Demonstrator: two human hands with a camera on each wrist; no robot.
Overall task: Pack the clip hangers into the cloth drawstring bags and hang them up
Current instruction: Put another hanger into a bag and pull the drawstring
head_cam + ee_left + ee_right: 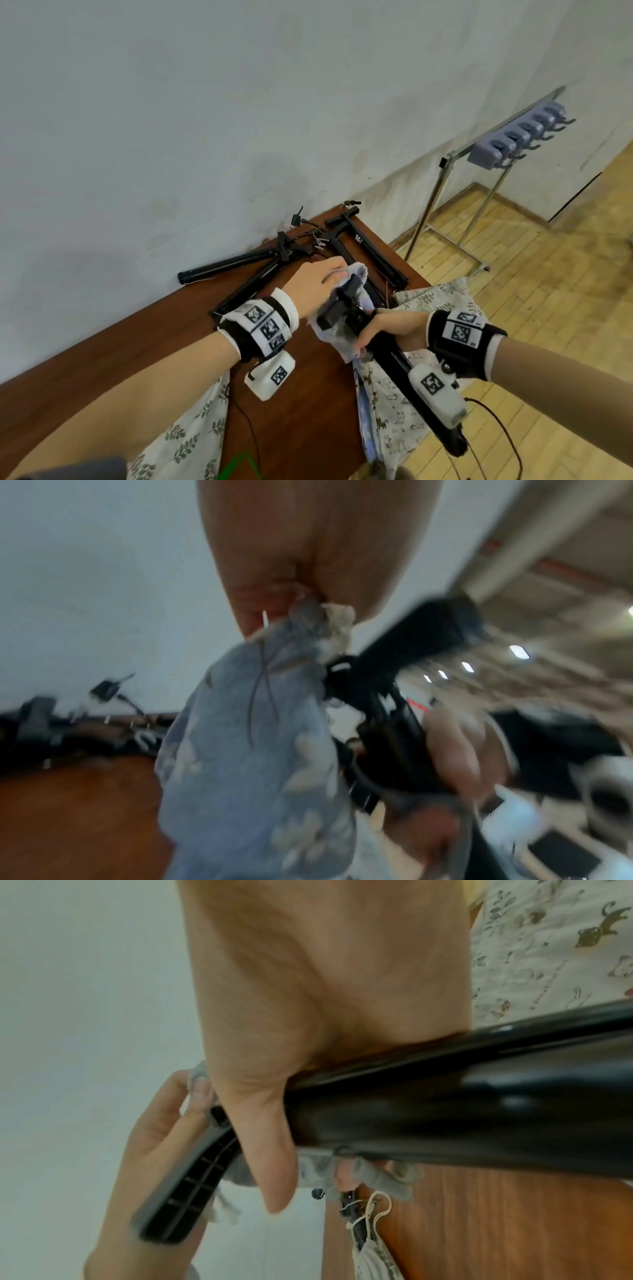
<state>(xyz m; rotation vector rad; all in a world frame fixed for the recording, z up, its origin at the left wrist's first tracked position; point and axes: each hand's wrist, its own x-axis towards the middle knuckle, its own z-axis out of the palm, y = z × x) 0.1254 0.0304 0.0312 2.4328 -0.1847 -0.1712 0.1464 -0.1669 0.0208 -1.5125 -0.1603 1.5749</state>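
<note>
Over the brown table [144, 339] my right hand [368, 329] grips a long black clip hanger [394, 363] around its bar. The hanger's upper end [411, 647] pokes into a light blue drawstring bag [356, 274]. My left hand [337, 274] pinches the rim of that bag's mouth and holds it over the hanger's end. The left wrist view is blurred and shows the blue bag [246, 750] hanging from my pinching fingers [274, 599]. In the right wrist view my palm wraps the black hanger [445, 1096], with bag cloth [377, 1175] bunched under it.
Several more black hangers [239, 263] lie at the back of the table by the wall. Printed cloth bags lie at the table's right edge [442, 298], below my right arm [387, 411] and at the near left [191, 435]. A metal rack with hooks [513, 137] stands on the wooden floor at the right.
</note>
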